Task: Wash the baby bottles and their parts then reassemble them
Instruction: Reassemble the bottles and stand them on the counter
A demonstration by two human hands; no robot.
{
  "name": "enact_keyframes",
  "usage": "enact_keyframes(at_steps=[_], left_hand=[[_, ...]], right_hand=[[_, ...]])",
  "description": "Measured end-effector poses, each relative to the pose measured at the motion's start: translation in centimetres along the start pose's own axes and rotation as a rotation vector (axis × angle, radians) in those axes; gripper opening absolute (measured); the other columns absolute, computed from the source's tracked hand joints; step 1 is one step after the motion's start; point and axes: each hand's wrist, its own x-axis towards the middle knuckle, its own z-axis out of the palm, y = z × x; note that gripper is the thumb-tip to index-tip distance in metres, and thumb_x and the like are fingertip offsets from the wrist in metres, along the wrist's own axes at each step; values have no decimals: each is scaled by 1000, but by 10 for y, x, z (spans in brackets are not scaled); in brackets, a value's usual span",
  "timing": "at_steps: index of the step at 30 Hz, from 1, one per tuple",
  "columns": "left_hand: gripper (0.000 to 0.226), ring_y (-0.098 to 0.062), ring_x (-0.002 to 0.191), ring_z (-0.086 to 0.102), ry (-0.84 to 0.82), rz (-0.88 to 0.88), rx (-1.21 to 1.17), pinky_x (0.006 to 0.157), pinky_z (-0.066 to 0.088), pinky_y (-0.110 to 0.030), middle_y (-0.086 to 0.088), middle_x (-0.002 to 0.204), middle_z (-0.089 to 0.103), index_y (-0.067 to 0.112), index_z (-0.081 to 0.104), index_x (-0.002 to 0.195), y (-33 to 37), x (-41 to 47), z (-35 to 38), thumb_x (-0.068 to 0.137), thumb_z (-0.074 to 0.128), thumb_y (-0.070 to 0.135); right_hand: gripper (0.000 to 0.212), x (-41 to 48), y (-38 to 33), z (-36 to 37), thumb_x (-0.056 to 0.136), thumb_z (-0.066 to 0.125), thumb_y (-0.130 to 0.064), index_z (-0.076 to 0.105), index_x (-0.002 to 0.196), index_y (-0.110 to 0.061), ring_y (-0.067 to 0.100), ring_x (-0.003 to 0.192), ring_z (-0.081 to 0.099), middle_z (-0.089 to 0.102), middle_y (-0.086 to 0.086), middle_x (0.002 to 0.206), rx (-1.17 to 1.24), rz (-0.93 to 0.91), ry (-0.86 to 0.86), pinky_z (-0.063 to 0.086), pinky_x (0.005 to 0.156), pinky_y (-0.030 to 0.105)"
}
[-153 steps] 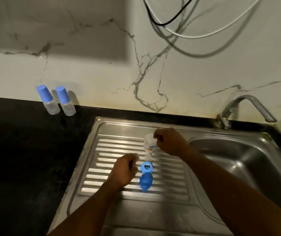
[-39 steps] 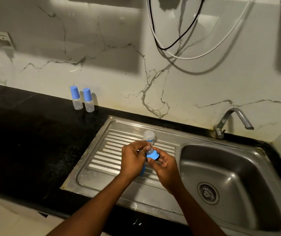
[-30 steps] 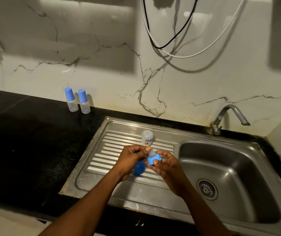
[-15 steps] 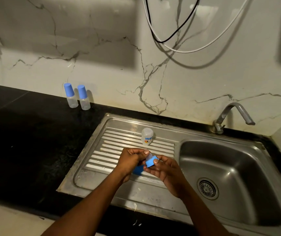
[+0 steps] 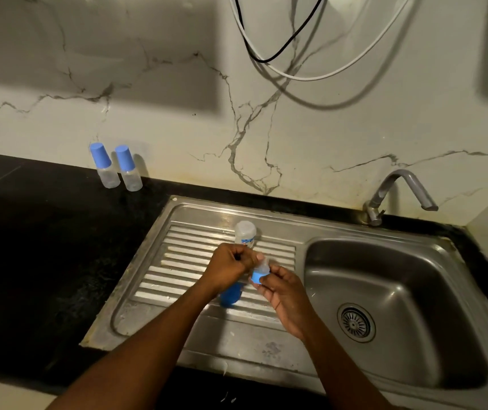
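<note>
Right hand (image 5: 281,294) and left hand (image 5: 228,267) pinch the blue teat ring (image 5: 257,276); bottle (image 5: 245,232) print unreadable.

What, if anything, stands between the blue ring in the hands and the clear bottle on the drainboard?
Nothing visible does. The right hand holds the blue ring, the left hand pinches the teat in it, and the clear bottle stands just beyond the left hand on the drainboard. The blue cap lies nearer, off that path.

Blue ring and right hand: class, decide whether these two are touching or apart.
Touching. The head view shows the right hand pinching the blue ring between its fingertips, with no gap between skin and plastic.
</note>
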Motion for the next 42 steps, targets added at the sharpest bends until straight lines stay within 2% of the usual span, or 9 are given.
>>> enact_keyframes(at_steps=[2,6,9,12,19,25,31,39,42], left_hand=[[22,-18,86,71,109,109,390,79,55,-34,-3,89,76,10,77,97,2,18,3,97,66,30],[49,-27,140,35,-40,254,1342,112,35,-41,-7,150,45,21,52,142,4,50,2,95,63,22],[70,-37,153,2,-181,229,1560,123,14,-54,-9,167,10,24,31,155,4,70,3,93,62,13],[79,-42,152,-9,-266,135,1590,123,13,-58,-9,168,-5,25,18,159,0,82,4,95,60,6],[73,-37,140,32,-105,121,1336,107,47,-44,-11,158,23,22,32,153,-7,89,-3,90,65,4],[44,-24,102,65,255,-71,317,89,57,-44,-5,116,62,13,52,119,-19,55,-20,85,79,17],[38,-38,106,69,113,-199,-313,95,54,-58,-13,121,68,10,56,118,-12,1,-25,85,77,10],[41,-26,91,70,-95,-127,-241,77,62,-44,-10,104,70,13,61,124,31,-41,-16,86,74,6],[38,-29,79,70,-95,-134,-176,65,61,-41,-12,91,70,9,63,117,40,-47,-14,86,77,26]], right_hand=[[23,11,-1,0,94,57,6,65,116,5,33,112,67,71,20,113,41,-5,97,56,94,31],[21,25,-5,0,92,65,-1,69,112,-4,25,107,70,72,15,114,116,21,204,56,95,36],[22,31,-7,-3,92,66,-4,70,112,-11,24,109,69,73,9,113,142,41,246,54,98,40],[22,35,-6,-5,93,67,-4,69,113,-12,26,111,68,72,10,116,147,52,274,53,100,43],[21,41,-8,-8,94,64,-2,67,113,-10,27,110,67,71,12,114,171,67,290,53,100,45],[10,54,-22,-7,99,55,-6,59,107,-10,31,117,61,66,16,117,252,30,253,46,104,50],[25,53,-56,10,102,52,-18,56,126,-19,29,118,64,65,11,129,-35,-17,-7,51,102,49],[35,29,-80,34,101,52,-8,54,135,-14,30,123,61,63,11,133,-323,-1,-345,53,101,41],[37,20,-92,38,101,50,-5,53,136,-14,27,125,60,62,8,135,-360,-11,-414,51,103,40]])
